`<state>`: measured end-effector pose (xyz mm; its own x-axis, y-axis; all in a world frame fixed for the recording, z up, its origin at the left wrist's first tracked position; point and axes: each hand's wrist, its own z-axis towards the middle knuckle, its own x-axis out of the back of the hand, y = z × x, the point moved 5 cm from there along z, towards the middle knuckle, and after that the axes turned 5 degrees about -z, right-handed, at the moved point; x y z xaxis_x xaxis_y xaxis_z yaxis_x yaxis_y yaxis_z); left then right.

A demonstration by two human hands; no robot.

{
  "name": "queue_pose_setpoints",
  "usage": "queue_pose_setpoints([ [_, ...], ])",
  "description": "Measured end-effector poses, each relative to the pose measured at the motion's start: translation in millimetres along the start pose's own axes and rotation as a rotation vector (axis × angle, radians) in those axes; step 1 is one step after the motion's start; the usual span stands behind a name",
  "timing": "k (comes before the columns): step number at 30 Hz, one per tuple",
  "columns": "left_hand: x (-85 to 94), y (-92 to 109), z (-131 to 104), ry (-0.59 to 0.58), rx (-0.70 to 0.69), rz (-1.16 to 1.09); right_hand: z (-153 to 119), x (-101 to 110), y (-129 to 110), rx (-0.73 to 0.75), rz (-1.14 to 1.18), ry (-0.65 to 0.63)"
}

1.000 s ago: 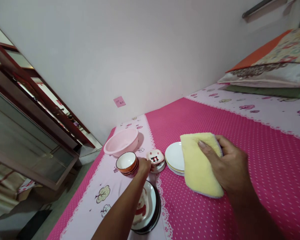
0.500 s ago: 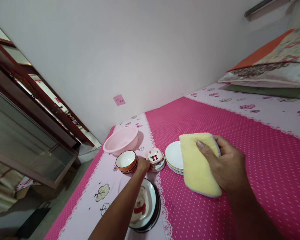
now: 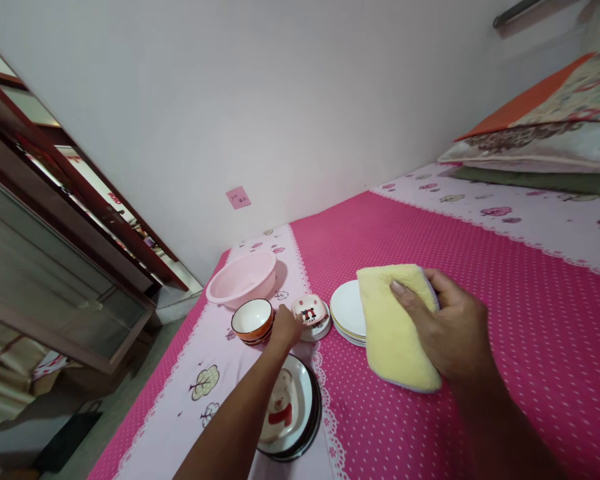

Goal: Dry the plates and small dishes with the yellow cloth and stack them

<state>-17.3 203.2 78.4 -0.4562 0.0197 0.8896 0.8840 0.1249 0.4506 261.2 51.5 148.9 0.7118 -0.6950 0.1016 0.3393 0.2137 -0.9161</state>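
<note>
My right hand grips a folded yellow cloth, thumb on its near face, in front of a stack of white plates. Between the orange-sided bowls and a small patterned dish is my left hand; its fingers are partly hidden, and whether it grips anything cannot be made out. The small dish rests on a stack of small plates. Under my left forearm lies a stack of larger dark-rimmed plates, a bear picture on the top one.
A pink basin stands behind the bowls, near the wall. Pillows are piled at the back right of the pink bedspread. A doorway and the floor show at the left.
My left hand has shifted slightly up and left, away from the small dish towards the bowls. My right hand still holds the cloth in nearly the same place.
</note>
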Motion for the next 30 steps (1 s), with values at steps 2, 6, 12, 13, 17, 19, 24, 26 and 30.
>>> queue_pose_setpoints([
  [2,12.7,9.1,-13.9,0.046,-0.071,0.051,1.5,1.3,0.5,0.002,-0.006,0.004],
  [6,47.3,13.9,-54.9,0.087,-0.215,0.054,3.4,2.4,2.5,-0.021,-0.003,-0.005],
  [12,86.1,-45.7,-104.1,0.158,-0.117,-0.002,-0.1,-2.1,4.7,-0.031,-0.001,-0.045],
  [13,87.0,-59.2,-109.1,0.169,-0.075,0.007,-0.8,-2.9,4.2,-0.022,-0.009,-0.048],
  [17,74.4,-99.9,-125.6,0.137,0.026,0.021,-2.6,-6.1,1.1,0.011,-0.034,-0.06],
  [19,63.2,-110.8,-132.9,0.095,0.063,0.015,-3.4,-8.9,-0.8,0.026,-0.041,-0.078],
  [24,44.4,-119.3,-143.1,0.062,0.114,0.013,-5.9,-16.5,-4.6,0.069,-0.093,-0.121],
  [26,41.0,-120.8,-142.3,0.067,0.119,0.018,-7.0,-18.4,-5.3,0.074,-0.108,-0.13],
  [30,36.3,-125.3,-136.7,0.071,0.135,0.023,-8.1,-20.4,-5.9,0.085,-0.133,-0.139],
])
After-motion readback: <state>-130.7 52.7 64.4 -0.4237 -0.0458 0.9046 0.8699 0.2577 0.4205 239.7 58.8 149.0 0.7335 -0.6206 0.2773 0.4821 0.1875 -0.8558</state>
